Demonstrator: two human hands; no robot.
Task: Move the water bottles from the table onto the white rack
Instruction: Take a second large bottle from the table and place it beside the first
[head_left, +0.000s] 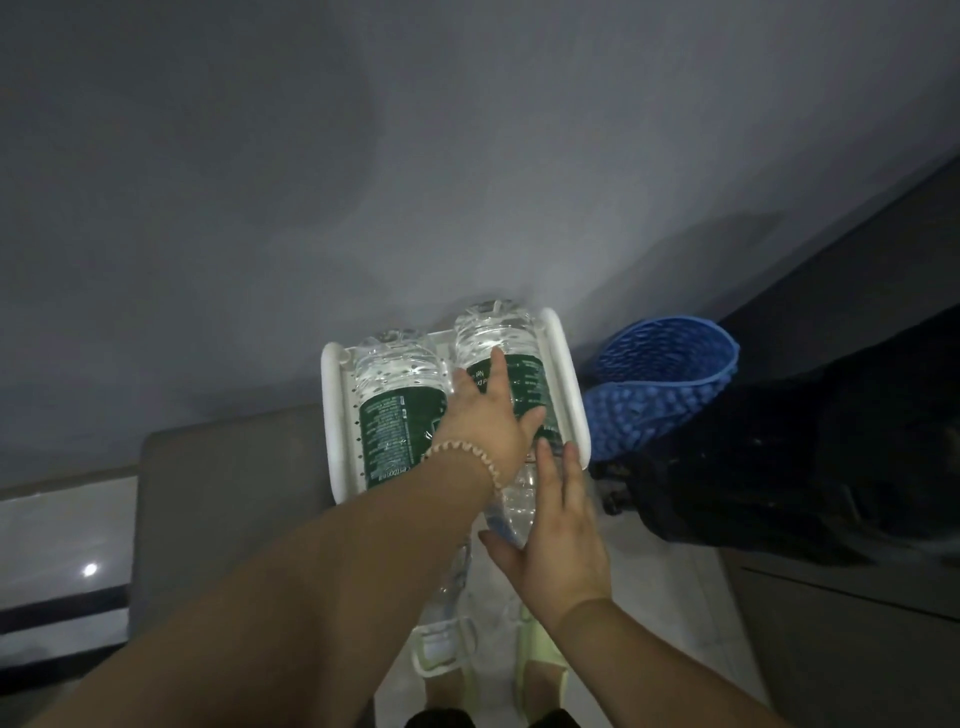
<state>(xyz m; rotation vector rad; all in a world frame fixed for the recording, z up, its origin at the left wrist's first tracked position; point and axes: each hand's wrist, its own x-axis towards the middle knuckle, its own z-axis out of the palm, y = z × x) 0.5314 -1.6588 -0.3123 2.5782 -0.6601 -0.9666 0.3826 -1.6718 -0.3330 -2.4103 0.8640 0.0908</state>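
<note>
At the far left, a glossy floor (62, 525) catches a spot of light, and beside it a grey padded surface (208, 493) runs up to the white rack (329, 415), which stands close against the grey wall (363, 156). 2 large water bottles with green labels lie on their sides on the rack, close together, bases toward the wall. The left bottle (395, 415) looks settled between the rack's left rail and its neighbour. The left hand (483, 410), a bead bracelet (470, 457) at its wrist, lies flat with spread, straight fingers pressing on the label of the right bottle (493, 332), grasping nothing. The right hand (556, 540) is likewise unclenched, fingers straight along that bottle's clear neck end, which overhangs the rack's near edge. The step in hand seems to be seating this 2nd bottle; the next move probably calls for a steady push toward the wall until it rests fully inside the right rail, then letting go without rolling it. The round bottles could shift against each other, so the flat left palm serves as a brake. Just right of the rack stands a blue basket (660, 364), and beyond it a dark bundle (779, 467) crowds that side, leaving little room for the right elbow. Pale sandals (441, 644) show below. No table is in view, so whether more bottles wait cannot be told.
</note>
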